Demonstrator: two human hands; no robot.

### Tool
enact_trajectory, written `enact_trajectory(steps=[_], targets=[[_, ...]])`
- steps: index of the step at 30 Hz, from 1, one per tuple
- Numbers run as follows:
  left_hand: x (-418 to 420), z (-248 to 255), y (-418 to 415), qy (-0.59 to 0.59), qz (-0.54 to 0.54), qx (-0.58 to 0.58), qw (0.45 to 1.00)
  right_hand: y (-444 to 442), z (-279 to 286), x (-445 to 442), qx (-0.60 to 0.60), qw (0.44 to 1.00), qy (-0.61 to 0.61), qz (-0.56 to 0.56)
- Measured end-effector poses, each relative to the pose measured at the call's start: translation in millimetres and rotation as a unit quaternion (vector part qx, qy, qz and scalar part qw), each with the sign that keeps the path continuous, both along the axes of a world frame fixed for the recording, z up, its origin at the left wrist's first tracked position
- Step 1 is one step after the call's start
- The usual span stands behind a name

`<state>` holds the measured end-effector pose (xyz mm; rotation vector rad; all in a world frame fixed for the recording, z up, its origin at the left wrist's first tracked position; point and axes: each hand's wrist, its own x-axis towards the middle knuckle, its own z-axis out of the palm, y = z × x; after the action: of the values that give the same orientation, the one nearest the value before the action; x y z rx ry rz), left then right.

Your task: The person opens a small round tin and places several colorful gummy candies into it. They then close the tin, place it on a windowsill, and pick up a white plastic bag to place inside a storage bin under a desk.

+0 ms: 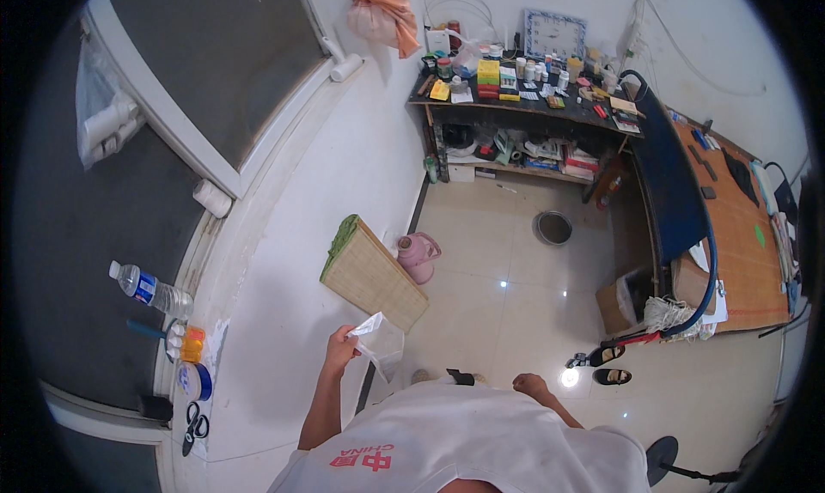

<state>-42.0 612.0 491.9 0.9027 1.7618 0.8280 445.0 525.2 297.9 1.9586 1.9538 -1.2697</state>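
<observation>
At the lower middle, my left hand [341, 350] grips a thin white, partly see-through plastic bag [381, 343] by its upper edge, and the rest of it hangs loose to the right. Just beyond it a folded straw mat [374, 271] with a green edge leans against the white wall. Beside the mat, on the floor, stands a pink thermos jug [417, 256]. My right hand [530, 385] hangs low in front of my body, its fingers curled in, with no object visible in it.
A sill on the left holds a water bottle [151, 291], a roll of tape [194, 381] and scissors [194, 427]. Ahead, a cluttered desk [464, 110] stands against the wall. A metal basin [553, 227] and black shoes [611, 377] are on the tiled floor. A bed [741, 235] is at right.
</observation>
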Motion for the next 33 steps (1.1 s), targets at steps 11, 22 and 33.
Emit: enact_trajectory(steps=[11, 22, 33], targets=[[-4, -15, -1, -0.009, 0.012, 0.010, 1.000, 2, -15, 6, 0.015, 1.000, 0.024, 0.011], [4, 6, -23, 0.015, 0.049, 0.020, 0.998, 15, -21, 7, 0.002, 0.955, -0.127, 0.266], [5, -35, -98, 0.098, 0.148, 0.035, 0.984, 72, -19, 36, -0.102, 0.962, -0.179, 0.182]])
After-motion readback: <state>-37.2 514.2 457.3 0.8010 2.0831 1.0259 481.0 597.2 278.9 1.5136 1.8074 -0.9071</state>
